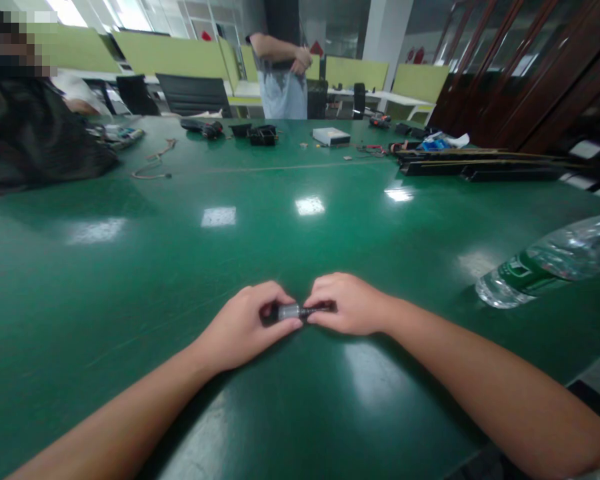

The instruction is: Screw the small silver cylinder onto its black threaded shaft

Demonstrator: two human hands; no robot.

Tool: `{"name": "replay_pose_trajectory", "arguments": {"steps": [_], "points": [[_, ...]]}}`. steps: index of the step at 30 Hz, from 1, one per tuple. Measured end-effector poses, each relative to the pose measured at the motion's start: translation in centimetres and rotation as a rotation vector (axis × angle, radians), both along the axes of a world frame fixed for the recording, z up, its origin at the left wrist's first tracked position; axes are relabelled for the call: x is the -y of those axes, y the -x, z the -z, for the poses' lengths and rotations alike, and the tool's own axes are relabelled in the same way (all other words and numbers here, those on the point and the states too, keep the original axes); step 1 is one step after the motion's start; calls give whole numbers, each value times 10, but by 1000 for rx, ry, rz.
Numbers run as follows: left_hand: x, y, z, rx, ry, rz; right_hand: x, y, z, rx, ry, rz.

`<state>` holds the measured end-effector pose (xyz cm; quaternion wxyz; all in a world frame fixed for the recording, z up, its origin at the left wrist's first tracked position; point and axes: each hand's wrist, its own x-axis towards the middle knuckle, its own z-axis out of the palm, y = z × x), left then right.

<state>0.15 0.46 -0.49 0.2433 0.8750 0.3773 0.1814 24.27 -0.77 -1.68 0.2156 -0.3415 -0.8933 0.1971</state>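
My left hand point(253, 325) is curled round a small black-and-silver cylinder point(289, 311) just above the green table point(180, 267). Its thumb and fingers close on the silver-grey part. From the right end of that cylinder a thin dark piece point(316, 310) runs into my right hand point(347, 303), pinched between thumb and fingers. The two pieces meet in line, lying level; whether they are joined I cannot tell. My palms and fingers hide both outer ends, so the exact kind of object does not show.
A clear plastic bottle point(535, 267) lies at the right. Along the far edge are a white box-like device point(331, 137), black parts point(263, 135), cables point(155, 160) and long dark strips point(445, 163). A person point(283, 67) stands beyond; a dark bag-like shape point(45, 137) is left.
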Motion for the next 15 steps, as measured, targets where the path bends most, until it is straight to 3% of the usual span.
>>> {"name": "replay_pose_trajectory", "arguments": {"steps": [15], "points": [[2, -1, -2, 2, 2, -2, 2, -12, -8, 9, 45, 30]]}}
